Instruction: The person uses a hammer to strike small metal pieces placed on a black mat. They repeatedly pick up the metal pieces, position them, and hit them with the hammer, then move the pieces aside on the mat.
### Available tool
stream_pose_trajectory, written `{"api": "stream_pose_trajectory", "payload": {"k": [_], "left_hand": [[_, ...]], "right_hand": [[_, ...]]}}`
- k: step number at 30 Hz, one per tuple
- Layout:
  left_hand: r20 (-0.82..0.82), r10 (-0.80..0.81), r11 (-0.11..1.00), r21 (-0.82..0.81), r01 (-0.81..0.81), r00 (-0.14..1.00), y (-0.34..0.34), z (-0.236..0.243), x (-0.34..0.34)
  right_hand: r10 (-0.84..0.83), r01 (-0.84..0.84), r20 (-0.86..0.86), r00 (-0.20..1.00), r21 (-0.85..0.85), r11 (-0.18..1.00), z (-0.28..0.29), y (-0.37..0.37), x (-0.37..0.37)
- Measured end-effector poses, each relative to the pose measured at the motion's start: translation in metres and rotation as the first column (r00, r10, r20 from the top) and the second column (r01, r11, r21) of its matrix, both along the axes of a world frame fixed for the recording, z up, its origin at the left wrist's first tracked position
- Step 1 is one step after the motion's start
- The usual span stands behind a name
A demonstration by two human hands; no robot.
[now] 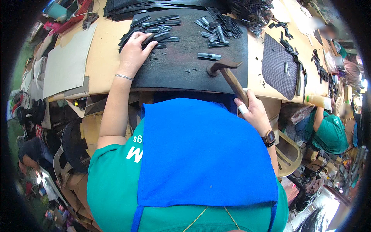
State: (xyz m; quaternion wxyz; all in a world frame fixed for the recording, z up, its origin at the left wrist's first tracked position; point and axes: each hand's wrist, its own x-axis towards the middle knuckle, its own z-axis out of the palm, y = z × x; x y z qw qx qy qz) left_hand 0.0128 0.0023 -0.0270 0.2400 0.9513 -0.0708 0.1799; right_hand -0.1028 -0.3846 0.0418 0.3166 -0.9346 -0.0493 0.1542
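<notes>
My left hand (135,50) reaches over a loose pile of short, shiny black strips (164,29) at the left of a dark mat (174,73). Its thumb stands apart from the bent fingers, which touch the pile; their tips are partly hidden. My right hand (255,112), with white tape round a finger, is closed on the wooden handle of a hammer (234,82). The hammer's dark metal head rests on or just above the mat. One folded black strip (209,56) lies alone beyond the head, and a second strip pile (220,29) is behind it.
A pale sheet (69,65) lies on the table at left. Stacked black material (154,5) lines the far side. To the right are a textured dark panel (280,65) and more black pieces. A person in green (328,131) is at the far right, near a bottle (319,101).
</notes>
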Motion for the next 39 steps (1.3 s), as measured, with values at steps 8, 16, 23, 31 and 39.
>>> {"api": "stream_pose_trajectory", "payload": {"k": [8,16,23,31,39], "left_hand": [[-0.026,0.010,0.976,-0.219,-0.015,1.000,0.000,0.010,0.005],[-0.305,-0.543,0.770,-0.552,0.320,0.782,-0.098,0.003,-0.003],[-0.062,-0.421,0.742,-0.598,0.304,0.905,-0.116,0.001,0.020],[0.014,-0.526,0.392,-0.883,0.257,0.850,-0.126,-0.005,0.014],[-0.025,-0.517,0.451,-0.858,0.247,0.855,-0.134,-0.005,0.009]], "right_hand": [[-0.082,0.062,0.231,0.969,0.091,0.994,-0.026,0.004,0.020],[-0.263,0.246,0.107,0.959,0.147,0.958,-0.029,-0.027,-0.014],[-0.288,0.249,0.150,0.946,0.232,0.940,-0.038,-0.027,-0.017],[-0.342,0.340,-0.042,0.939,0.275,0.899,-0.048,-0.026,-0.021],[-0.339,0.336,-0.035,0.940,0.265,0.904,-0.052,-0.027,-0.021]]}}
